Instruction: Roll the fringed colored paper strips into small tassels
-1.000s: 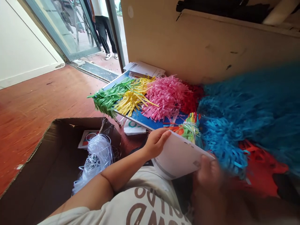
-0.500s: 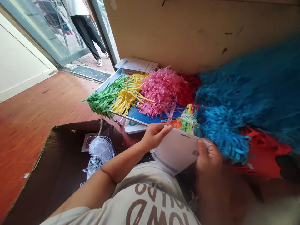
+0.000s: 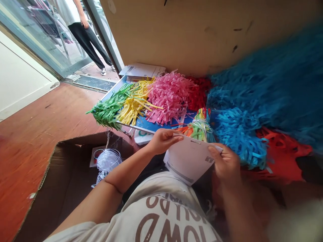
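A white card (image 3: 188, 158) is held in front of my chest by both hands. My left hand (image 3: 161, 141) grips its upper left edge with curled fingers. My right hand (image 3: 224, 163) pinches its right corner, thumb on top. Just beyond the card lies a multicoloured tassel bundle (image 3: 199, 127) tied with white string. It rests on a blue board (image 3: 153, 125) that carries green (image 3: 108, 111), yellow (image 3: 135, 106) and pink (image 3: 170, 97) paper fringe bundles.
An open cardboard box (image 3: 65, 178) at lower left holds a coil of white string (image 3: 107, 160). Blue fringe (image 3: 264, 97) and red paper (image 3: 282, 151) pile up at right. A cardboard wall (image 3: 189, 37) stands behind. Another person (image 3: 80, 30) stands by the glass door.
Both hands have lifted the card a little and tilted it closer to my chest. The view has shifted down and left, so the fringe piles sit higher.
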Demonstrator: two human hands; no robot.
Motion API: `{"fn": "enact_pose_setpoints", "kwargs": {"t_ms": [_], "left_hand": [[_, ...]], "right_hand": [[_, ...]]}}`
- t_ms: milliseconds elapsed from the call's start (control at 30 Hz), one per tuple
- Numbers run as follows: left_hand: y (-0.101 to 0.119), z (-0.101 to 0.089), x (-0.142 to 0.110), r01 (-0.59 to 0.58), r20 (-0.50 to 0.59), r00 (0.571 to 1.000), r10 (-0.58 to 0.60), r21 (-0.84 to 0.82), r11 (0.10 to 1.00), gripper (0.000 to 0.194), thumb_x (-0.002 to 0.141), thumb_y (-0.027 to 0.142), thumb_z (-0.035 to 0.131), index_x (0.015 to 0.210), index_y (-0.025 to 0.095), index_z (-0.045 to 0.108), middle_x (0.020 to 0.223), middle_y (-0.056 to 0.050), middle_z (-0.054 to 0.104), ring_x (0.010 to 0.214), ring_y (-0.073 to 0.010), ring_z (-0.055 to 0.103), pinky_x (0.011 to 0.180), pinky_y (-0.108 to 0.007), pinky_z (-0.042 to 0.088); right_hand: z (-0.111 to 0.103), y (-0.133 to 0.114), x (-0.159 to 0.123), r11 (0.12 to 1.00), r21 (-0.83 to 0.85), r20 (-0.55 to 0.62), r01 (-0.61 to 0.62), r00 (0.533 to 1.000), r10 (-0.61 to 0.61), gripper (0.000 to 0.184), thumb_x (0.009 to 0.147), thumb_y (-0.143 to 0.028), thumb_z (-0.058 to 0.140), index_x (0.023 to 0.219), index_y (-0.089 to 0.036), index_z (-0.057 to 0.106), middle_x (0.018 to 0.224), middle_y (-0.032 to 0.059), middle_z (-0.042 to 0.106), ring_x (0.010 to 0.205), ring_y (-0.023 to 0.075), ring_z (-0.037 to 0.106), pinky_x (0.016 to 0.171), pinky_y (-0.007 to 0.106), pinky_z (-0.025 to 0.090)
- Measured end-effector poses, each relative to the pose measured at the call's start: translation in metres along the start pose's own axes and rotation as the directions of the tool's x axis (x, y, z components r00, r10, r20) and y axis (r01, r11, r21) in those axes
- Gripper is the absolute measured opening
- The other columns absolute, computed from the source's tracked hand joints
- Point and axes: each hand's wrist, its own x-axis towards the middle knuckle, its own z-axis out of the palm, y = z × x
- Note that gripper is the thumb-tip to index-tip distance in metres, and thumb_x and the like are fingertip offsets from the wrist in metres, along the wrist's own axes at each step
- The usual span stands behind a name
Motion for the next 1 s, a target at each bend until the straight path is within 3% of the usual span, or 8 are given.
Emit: {"fn": "enact_pose_setpoints", "kwargs": {"t_ms": [133, 200, 333, 433, 633, 767, 933, 1000], "left_hand": [[0.004, 0.003, 0.001, 0.019, -0.009, 1.000, -0.019, -0.011, 1.000, 0.046, 0.079, 0.055, 0.072, 0.086, 0.010, 0.078, 0.082, -0.010, 0.075, 0.074, -0.0184, 0.066, 0.065, -0.025, 0.049], [0.006, 0.008, 0.003, 0.020, -0.024, 1.000, -0.020, -0.010, 1.000, 0.046, 0.079, 0.056, 0.072, 0.085, 0.011, 0.078, 0.079, -0.009, 0.074, 0.071, -0.0167, 0.064, 0.064, -0.024, 0.048], [0.012, 0.021, 0.005, 0.059, -0.091, 0.994, -0.065, -0.068, 0.996, 0.049, 0.079, 0.060, 0.070, 0.083, 0.012, 0.077, 0.083, -0.007, 0.073, 0.073, -0.0152, 0.062, 0.064, -0.023, 0.046], [0.013, 0.028, 0.005, 0.115, -0.004, 0.993, -0.116, -0.107, 0.988, 0.047, 0.076, 0.059, 0.073, 0.084, 0.012, 0.078, 0.089, -0.008, 0.073, 0.076, -0.0156, 0.061, 0.065, -0.023, 0.046], [0.007, 0.036, 0.012, 0.173, 0.053, 0.985, -0.166, -0.155, 0.973, 0.045, 0.074, 0.054, 0.077, 0.077, 0.009, 0.076, 0.074, -0.004, 0.067, 0.066, -0.0113, 0.057, 0.060, -0.021, 0.043], [0.009, 0.042, 0.014, 0.288, 0.184, 0.948, -0.261, -0.144, 0.947, 0.046, 0.069, 0.050, 0.083, 0.090, 0.010, 0.079, 0.078, -0.006, 0.072, 0.068, -0.0151, 0.063, 0.063, -0.024, 0.049], [0.012, 0.048, 0.013, 0.361, 0.156, 0.930, -0.332, -0.226, 0.905, 0.045, 0.064, 0.047, 0.087, 0.086, 0.009, 0.079, 0.073, -0.008, 0.074, 0.066, -0.0183, 0.067, 0.062, -0.027, 0.052], [0.012, 0.049, 0.013, 0.381, 0.137, 0.924, -0.356, -0.300, 0.874, 0.043, 0.062, 0.043, 0.089, 0.085, 0.008, 0.079, 0.076, -0.009, 0.075, 0.068, -0.0192, 0.069, 0.065, -0.028, 0.054]], "right_hand": [[-0.010, -0.016, 0.014, 0.998, -0.011, 0.183, -0.061, 0.981, 0.062, 0.031, 0.079, -0.047, 0.071, 0.091, -0.018, 0.076, 0.079, 0.0035, 0.074, 0.067, 0.0189, 0.067, 0.057, 0.027, 0.052], [-0.017, -0.028, 0.022, 0.998, -0.058, 0.262, -0.026, 0.964, 0.040, 0.030, 0.078, -0.046, 0.072, 0.090, -0.020, 0.078, 0.082, 0.0041, 0.076, 0.069, 0.0202, 0.068, 0.058, 0.027, 0.053], [-0.025, -0.040, 0.030, 0.980, -0.165, 0.188, 0.110, 0.979, -0.078, 0.029, 0.082, -0.048, 0.066, 0.087, -0.022, 0.079, 0.083, 0.0042, 0.076, 0.073, 0.0212, 0.069, 0.064, 0.030, 0.053], [-0.028, -0.036, 0.026, 0.980, -0.166, 0.175, 0.110, 0.981, -0.081, 0.031, 0.083, -0.048, 0.064, 0.088, -0.022, 0.079, 0.081, 0.0037, 0.076, 0.071, 0.0207, 0.068, 0.064, 0.029, 0.053], [-0.036, -0.028, 0.014, 0.991, -0.132, 0.145, 0.037, 0.989, -0.018, 0.032, 0.083, -0.049, 0.065, 0.089, -0.021, 0.079, 0.078, 0.0031, 0.075, 0.069, 0.0195, 0.067, 0.062, 0.028, 0.052], [-0.040, -0.024, 0.011, 0.994, -0.110, 0.146, 0.025, 0.989, -0.008, 0.032, 0.082, -0.049, 0.065, 0.086, -0.020, 0.078, 0.079, 0.0042, 0.075, 0.071, 0.0202, 0.068, 0.063, 0.028, 0.052], [-0.036, -0.004, 0.003, 0.975, 0.150, 0.146, -0.166, 0.979, 0.144, 0.050, 0.076, -0.053, 0.075, 0.110, -0.018, 0.071, 0.081, 0.0046, 0.075, 0.067, 0.0203, 0.068, 0.061, 0.030, 0.054], [-0.033, 0.005, -0.004, 0.953, 0.231, 0.131, -0.198, 0.976, 0.171, 0.049, 0.074, -0.055, 0.076, 0.105, -0.017, 0.072, 0.081, 0.0051, 0.075, 0.070, 0.0215, 0.069, 0.064, 0.032, 0.055]]}}
